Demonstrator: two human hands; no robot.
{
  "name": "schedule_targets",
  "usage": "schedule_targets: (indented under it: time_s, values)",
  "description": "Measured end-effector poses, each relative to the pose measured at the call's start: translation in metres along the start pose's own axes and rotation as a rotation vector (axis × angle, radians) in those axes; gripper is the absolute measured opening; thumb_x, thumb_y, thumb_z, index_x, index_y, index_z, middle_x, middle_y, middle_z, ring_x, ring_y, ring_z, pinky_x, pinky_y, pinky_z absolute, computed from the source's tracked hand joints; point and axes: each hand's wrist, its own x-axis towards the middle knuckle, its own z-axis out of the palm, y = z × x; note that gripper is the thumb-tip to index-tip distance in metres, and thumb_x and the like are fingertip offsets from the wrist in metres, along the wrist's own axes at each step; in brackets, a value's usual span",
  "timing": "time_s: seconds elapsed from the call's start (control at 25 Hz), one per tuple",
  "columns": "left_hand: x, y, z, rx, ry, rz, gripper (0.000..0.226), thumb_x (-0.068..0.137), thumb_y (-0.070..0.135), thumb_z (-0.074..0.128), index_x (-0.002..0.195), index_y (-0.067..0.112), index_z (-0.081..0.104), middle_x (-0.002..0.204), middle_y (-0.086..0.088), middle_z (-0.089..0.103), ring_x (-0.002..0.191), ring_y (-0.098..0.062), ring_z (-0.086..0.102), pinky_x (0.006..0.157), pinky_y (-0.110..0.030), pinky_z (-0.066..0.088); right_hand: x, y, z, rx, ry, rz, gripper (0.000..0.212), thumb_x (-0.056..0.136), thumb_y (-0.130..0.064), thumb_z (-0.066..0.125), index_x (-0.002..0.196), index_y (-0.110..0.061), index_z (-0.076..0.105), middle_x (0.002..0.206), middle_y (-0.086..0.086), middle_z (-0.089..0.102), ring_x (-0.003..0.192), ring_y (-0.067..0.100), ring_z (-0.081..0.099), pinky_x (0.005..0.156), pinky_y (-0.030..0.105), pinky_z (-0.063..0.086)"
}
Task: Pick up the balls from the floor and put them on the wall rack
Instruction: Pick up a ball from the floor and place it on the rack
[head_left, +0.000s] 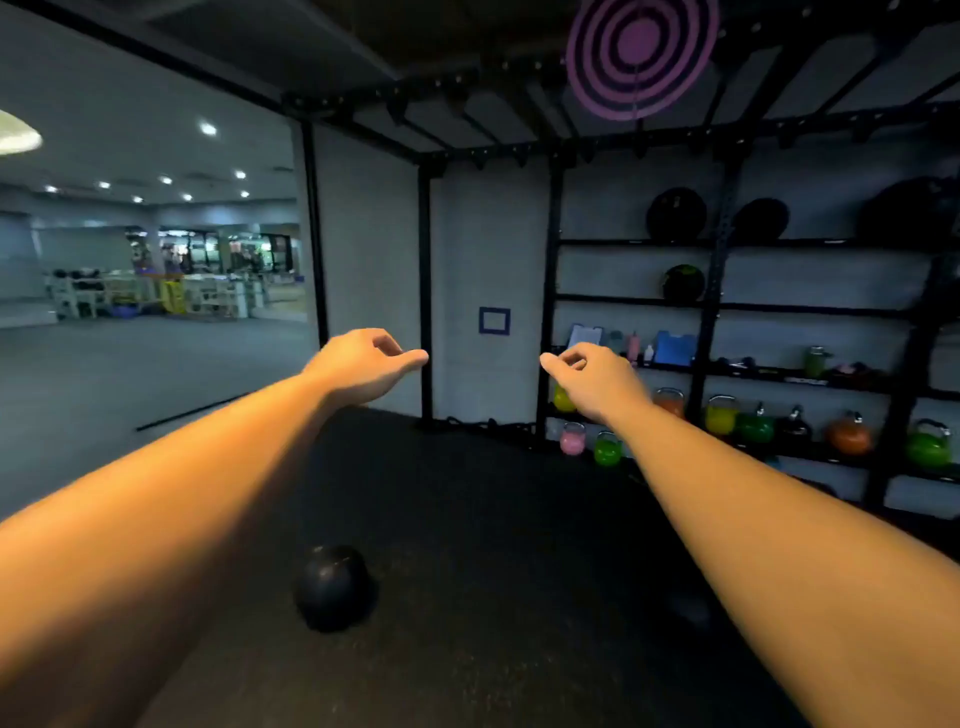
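Note:
A black ball lies on the dark floor mat, low in the head view between my two forearms. Both arms reach forward at chest height, well above the ball. My left hand holds nothing, its fingers loosely curled with the thumb out. My right hand is likewise loosely curled around nothing. The black wall rack stands at the right. On its top shelf sit two black balls and a larger dark one. One more black ball rests on the shelf below.
Several coloured kettlebells fill the rack's lower shelves, with bottles and small items above them. A purple ring target hangs overhead on the black frame. A black upright post stands ahead. A large mirror covers the left wall.

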Motion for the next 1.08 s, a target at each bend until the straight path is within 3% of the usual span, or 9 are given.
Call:
schedule_targets:
  time_s: [0.16,0.36,0.68,1.08]
  values:
    - [0.003,-0.056,0.003,0.058,-0.011,-0.111,0.047,0.086,0.075,0.067,0.101,0.031,0.071,0.109,0.002,0.075,0.111,-0.025,0.068,0.1,-0.042,0.054,0.013,-0.012,0.072,-0.103,-0.15,-0.026,0.048,0.091,-0.077,0.044,0.104,-0.034,0.063,0.107,-0.009,0.067,0.098,0.021,0.062,0.073,0.036,0.047]
    - [0.057,-0.12,0.014,0.093,-0.032,-0.124,0.05,0.088,0.077,0.064,0.109,0.031,0.069,0.116,0.001,0.072,0.114,-0.027,0.066,0.103,-0.047,0.054,0.064,-0.035,0.167,-0.144,-0.256,-0.06,0.056,0.092,-0.077,0.043,0.12,-0.032,0.061,0.124,-0.002,0.067,0.103,0.024,0.062,0.087,0.044,0.055]
    - [0.183,-0.269,0.055,0.204,-0.128,-0.123,0.059,0.084,0.083,0.057,0.114,0.033,0.067,0.119,0.005,0.073,0.11,-0.021,0.067,0.087,-0.041,0.053,0.164,-0.065,0.351,-0.199,-0.357,-0.064,0.06,0.092,-0.077,0.046,0.13,-0.031,0.059,0.124,-0.002,0.067,0.106,0.021,0.062,0.074,0.035,0.044]
    - [0.31,-0.435,0.105,0.276,-0.241,-0.231,0.064,0.085,0.086,0.053,0.118,0.031,0.063,0.118,0.005,0.073,0.101,-0.018,0.064,0.077,-0.038,0.048,0.287,-0.052,0.536,-0.231,-0.498,-0.092,0.061,0.092,-0.077,0.048,0.134,-0.033,0.055,0.125,0.0,0.065,0.1,0.019,0.061,0.079,0.04,0.054]
